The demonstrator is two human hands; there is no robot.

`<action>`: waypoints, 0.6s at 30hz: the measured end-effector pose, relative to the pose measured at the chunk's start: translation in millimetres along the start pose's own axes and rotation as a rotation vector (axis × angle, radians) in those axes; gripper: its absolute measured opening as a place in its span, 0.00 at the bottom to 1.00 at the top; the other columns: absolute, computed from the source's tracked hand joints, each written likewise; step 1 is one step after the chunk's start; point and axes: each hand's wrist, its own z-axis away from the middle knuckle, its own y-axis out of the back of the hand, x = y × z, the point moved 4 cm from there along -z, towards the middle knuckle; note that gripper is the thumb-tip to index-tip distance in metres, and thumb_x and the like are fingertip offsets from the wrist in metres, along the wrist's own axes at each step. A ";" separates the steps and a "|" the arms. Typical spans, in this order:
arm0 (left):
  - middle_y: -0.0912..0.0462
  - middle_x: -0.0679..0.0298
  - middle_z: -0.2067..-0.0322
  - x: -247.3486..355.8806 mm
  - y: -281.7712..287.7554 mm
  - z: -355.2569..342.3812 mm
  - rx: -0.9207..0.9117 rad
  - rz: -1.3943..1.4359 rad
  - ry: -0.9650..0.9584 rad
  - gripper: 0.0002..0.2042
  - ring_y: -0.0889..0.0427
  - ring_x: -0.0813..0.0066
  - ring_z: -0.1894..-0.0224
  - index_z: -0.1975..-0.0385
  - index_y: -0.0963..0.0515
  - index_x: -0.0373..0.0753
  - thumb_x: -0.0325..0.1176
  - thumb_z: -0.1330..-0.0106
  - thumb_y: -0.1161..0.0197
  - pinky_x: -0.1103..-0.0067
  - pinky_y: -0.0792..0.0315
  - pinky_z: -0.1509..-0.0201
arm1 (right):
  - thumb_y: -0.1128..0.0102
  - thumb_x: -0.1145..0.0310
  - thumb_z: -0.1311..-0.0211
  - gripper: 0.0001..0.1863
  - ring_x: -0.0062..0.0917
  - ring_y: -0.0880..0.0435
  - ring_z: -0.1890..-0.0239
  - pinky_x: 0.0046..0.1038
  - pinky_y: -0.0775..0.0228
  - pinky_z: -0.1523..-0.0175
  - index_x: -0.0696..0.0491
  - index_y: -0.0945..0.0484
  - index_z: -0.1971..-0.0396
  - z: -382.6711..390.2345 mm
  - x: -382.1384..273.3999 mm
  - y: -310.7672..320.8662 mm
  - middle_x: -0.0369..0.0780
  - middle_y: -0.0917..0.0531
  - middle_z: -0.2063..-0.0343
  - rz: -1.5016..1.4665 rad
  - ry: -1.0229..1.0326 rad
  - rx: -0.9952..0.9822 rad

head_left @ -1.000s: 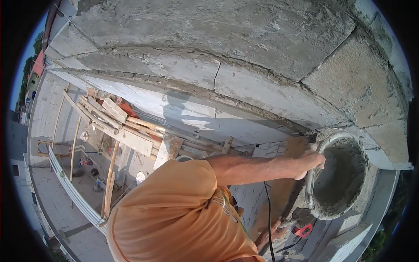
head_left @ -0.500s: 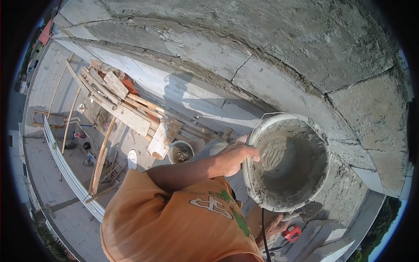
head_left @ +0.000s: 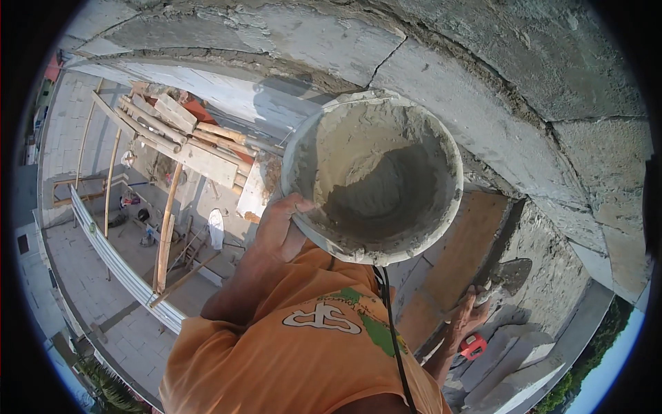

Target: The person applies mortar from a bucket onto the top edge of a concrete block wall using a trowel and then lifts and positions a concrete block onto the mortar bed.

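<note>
My left hand point(head_left: 281, 224) grips the near-left rim of a round bucket point(head_left: 436, 214), thumb over the edge and the other fingers partly hidden below it. Wet grey mortar point(head_left: 355, 148) coats the inside of the bucket, which is tilted so that its mouth faces me. Lower right, my right hand point(head_left: 467, 316) is closed around the handle of a trowel point(head_left: 514, 274); mortar clings to the blade. Just beside that hand lies a red tape measure point(head_left: 473, 346).
A grey block wall point(head_left: 455, 83) curves across the top and right. Beneath the bucket runs a brown board point(head_left: 472, 231), with a mortar-covered surface point(head_left: 552, 259) beyond it. Left, far below, bamboo poles point(head_left: 165, 228) and planks point(head_left: 207, 162) stand over a floor with scattered things.
My left hand has brought the bucket left and closer to me, uncovering the brown board. The right hand, formerly partly hidden by the bucket, has shifted right and up with the trowel.
</note>
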 end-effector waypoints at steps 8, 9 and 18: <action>0.20 0.50 0.50 41.6 81.5 1.9 0.018 0.107 -0.151 0.23 0.19 0.54 0.49 0.45 0.28 0.29 0.26 0.43 0.44 0.61 0.26 0.40 | 0.35 0.61 0.37 0.17 0.17 0.29 0.70 0.21 0.37 0.66 0.59 0.25 0.59 -13.9 13.1 0.8 0.34 0.24 0.70 0.008 -0.071 -0.076; 0.20 0.51 0.50 48.8 94.2 2.5 0.053 0.097 -0.243 0.22 0.19 0.54 0.49 0.46 0.27 0.30 0.26 0.44 0.44 0.60 0.26 0.41 | 0.35 0.61 0.37 0.17 0.17 0.29 0.70 0.21 0.37 0.66 0.59 0.25 0.59 -15.8 16.5 2.4 0.34 0.24 0.70 0.014 -0.078 -0.083; 0.20 0.51 0.50 81.1 212.0 -6.4 0.326 0.168 -0.538 0.24 0.21 0.49 0.47 0.47 0.28 0.30 0.21 0.49 0.42 0.53 0.29 0.36 | 0.32 0.62 0.39 0.19 0.18 0.28 0.70 0.22 0.33 0.65 0.60 0.25 0.58 -17.8 17.2 4.6 0.35 0.23 0.69 -0.007 -0.037 -0.110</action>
